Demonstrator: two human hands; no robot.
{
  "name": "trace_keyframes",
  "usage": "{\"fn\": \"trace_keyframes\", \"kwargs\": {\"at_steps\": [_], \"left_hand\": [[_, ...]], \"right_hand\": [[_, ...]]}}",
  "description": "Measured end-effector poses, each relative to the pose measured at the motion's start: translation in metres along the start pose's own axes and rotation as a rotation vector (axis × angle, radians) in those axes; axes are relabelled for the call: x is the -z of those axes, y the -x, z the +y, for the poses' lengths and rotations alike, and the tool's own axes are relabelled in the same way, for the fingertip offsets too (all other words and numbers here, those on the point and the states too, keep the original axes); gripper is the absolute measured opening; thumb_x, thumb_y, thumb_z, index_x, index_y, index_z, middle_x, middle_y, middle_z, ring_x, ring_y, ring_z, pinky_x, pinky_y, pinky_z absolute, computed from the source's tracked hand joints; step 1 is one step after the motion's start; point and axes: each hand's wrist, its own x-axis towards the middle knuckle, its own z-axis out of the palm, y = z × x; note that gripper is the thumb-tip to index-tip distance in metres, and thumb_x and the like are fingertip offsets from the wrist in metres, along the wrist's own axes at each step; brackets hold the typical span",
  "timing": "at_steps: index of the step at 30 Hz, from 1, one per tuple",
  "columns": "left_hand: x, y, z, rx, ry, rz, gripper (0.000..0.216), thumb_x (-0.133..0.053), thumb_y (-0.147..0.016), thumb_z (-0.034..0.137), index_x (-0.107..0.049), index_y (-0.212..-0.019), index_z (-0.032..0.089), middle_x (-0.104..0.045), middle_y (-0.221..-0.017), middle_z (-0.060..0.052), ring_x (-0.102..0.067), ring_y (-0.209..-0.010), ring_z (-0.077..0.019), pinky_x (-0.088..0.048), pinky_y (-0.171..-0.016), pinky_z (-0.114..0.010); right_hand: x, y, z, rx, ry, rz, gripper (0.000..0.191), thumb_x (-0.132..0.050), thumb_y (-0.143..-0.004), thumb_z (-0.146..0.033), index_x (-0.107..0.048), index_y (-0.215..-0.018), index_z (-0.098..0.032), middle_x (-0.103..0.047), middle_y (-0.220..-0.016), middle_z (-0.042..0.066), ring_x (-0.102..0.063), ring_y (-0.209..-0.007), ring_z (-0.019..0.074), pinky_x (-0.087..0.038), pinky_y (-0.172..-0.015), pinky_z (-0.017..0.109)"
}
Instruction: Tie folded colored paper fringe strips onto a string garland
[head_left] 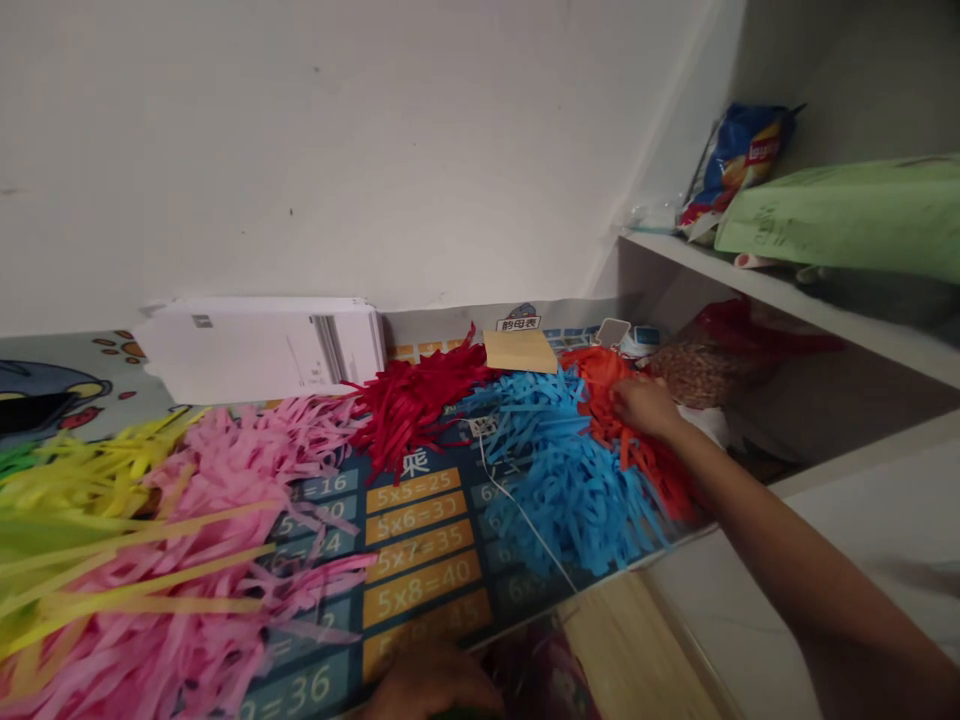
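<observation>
Coloured strips (570, 490) litter a times-table mat (420, 540) beside white wall (412, 150) and shelf (825, 315).

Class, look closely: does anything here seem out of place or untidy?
Yes: at left, several long yellow strips lie across the pink heap. That looks odd because the strips are otherwise mostly grouped by colour. I see no clear damage.

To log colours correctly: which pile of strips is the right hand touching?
The orange-red pile, the rightmost, beside the blue pile. The right hand touches it and no other pile.
</observation>
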Motion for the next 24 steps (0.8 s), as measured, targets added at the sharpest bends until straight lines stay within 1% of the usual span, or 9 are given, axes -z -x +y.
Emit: {"fn": "trace_keyframes", "kwargs": {"at_steps": [3, 5, 7, 10, 13, 15, 19, 21, 24], "left_hand": [[-0.008, -0.004, -0.015, -0.092, -0.107, 0.003, 0.052, -0.041, -0.099, 0.06, -0.078, -0.099, 0.025, -0.08, -0.09, -0.007, -0.076, -0.086, -0.0196, -0.056, -0.077, -0.023], [-0.012, -0.004, -0.019, -0.14, -0.172, 0.014, 0.052, -0.039, -0.1, 0.058, -0.077, -0.105, 0.024, -0.08, -0.091, -0.007, -0.076, -0.086, -0.0196, -0.056, -0.078, -0.023], [-0.013, -0.004, -0.02, -0.153, -0.208, 0.015, 0.051, -0.042, -0.099, 0.059, -0.077, -0.106, 0.023, -0.08, -0.091, -0.008, -0.076, -0.086, -0.0196, -0.056, -0.077, -0.023], [-0.013, -0.009, -0.016, -0.108, -0.241, 0.021, 0.049, -0.044, -0.098, 0.059, -0.078, -0.095, 0.023, -0.08, -0.085, -0.005, -0.075, -0.079, -0.0174, -0.054, -0.068, -0.021], [-0.008, -0.014, -0.005, -0.116, -0.243, 0.029, 0.05, -0.046, -0.097, 0.06, -0.077, -0.085, 0.024, -0.078, -0.075, -0.003, -0.073, -0.068, -0.0151, -0.049, -0.058, -0.019], [-0.002, -0.011, 0.006, -0.141, -0.223, 0.06, 0.046, -0.05, -0.095, 0.061, -0.077, -0.09, 0.024, -0.079, -0.079, -0.004, -0.073, -0.07, -0.0157, -0.05, -0.061, -0.02], [0.01, 0.002, 0.026, -0.082, -0.16, 0.163, 0.038, -0.054, -0.095, 0.055, -0.072, -0.112, 0.026, -0.079, -0.101, -0.006, -0.074, -0.089, -0.0191, -0.052, -0.085, -0.025], [0.012, 0.002, 0.029, -0.07, -0.14, 0.18, 0.036, -0.055, -0.095, 0.054, -0.071, -0.112, 0.026, -0.078, -0.1, -0.005, -0.073, -0.09, -0.0192, -0.052, -0.085, -0.025], [0.012, -0.005, 0.029, -0.105, -0.135, 0.161, 0.034, -0.055, -0.095, 0.054, -0.072, -0.109, 0.027, -0.079, -0.096, -0.004, -0.073, -0.087, -0.0184, -0.052, -0.082, -0.023]], "right_hand": [[-0.002, -0.001, -0.01, 0.052, -0.002, -0.006, 0.028, -0.053, -0.091, -0.032, -0.072, -0.106, -0.017, -0.07, -0.114, 0.016, -0.056, -0.112, 0.029, -0.032, -0.093, 0.04], [-0.005, -0.002, -0.017, 0.056, -0.003, -0.012, 0.03, -0.058, -0.089, -0.037, -0.074, -0.1, -0.014, -0.069, -0.113, 0.019, -0.055, -0.112, 0.0317, -0.031, -0.096, 0.043], [-0.007, -0.005, -0.021, 0.057, -0.019, -0.018, 0.024, -0.06, -0.086, -0.032, -0.075, -0.091, -0.014, -0.07, -0.109, 0.02, -0.056, -0.111, 0.0312, -0.03, -0.097, 0.043], [-0.008, -0.01, -0.015, 0.02, -0.068, -0.005, 0.02, -0.056, -0.086, -0.022, -0.074, -0.084, -0.014, -0.072, -0.104, 0.019, -0.059, -0.108, 0.0286, -0.031, -0.097, 0.041], [-0.007, -0.013, 0.004, -0.107, -0.132, 0.04, 0.024, -0.054, -0.087, -0.027, -0.073, -0.091, -0.013, -0.073, -0.1, 0.02, -0.064, -0.099, 0.0293, -0.037, -0.092, 0.042], [-0.006, -0.013, 0.02, -0.209, -0.195, 0.083, 0.029, -0.05, -0.089, -0.031, -0.072, -0.096, -0.014, -0.074, -0.096, 0.018, -0.066, -0.091, 0.0283, -0.042, -0.085, 0.04], [-0.015, -0.007, 0.043, -0.324, -0.369, 0.169, 0.038, -0.04, -0.089, -0.024, -0.07, -0.108, -0.011, -0.075, -0.092, 0.014, -0.068, -0.078, 0.0215, -0.048, -0.068, 0.03], [-0.023, -0.003, 0.048, -0.324, -0.453, 0.198, 0.041, -0.041, -0.089, -0.022, -0.068, -0.117, -0.01, -0.076, -0.094, 0.012, -0.068, -0.078, 0.0194, -0.05, -0.066, 0.027], [-0.036, 0.002, 0.057, -0.335, -0.533, 0.203, 0.037, -0.049, -0.091, -0.027, -0.07, -0.119, -0.015, -0.077, -0.096, 0.007, -0.07, -0.081, 0.0181, -0.053, -0.069, 0.026]]}}
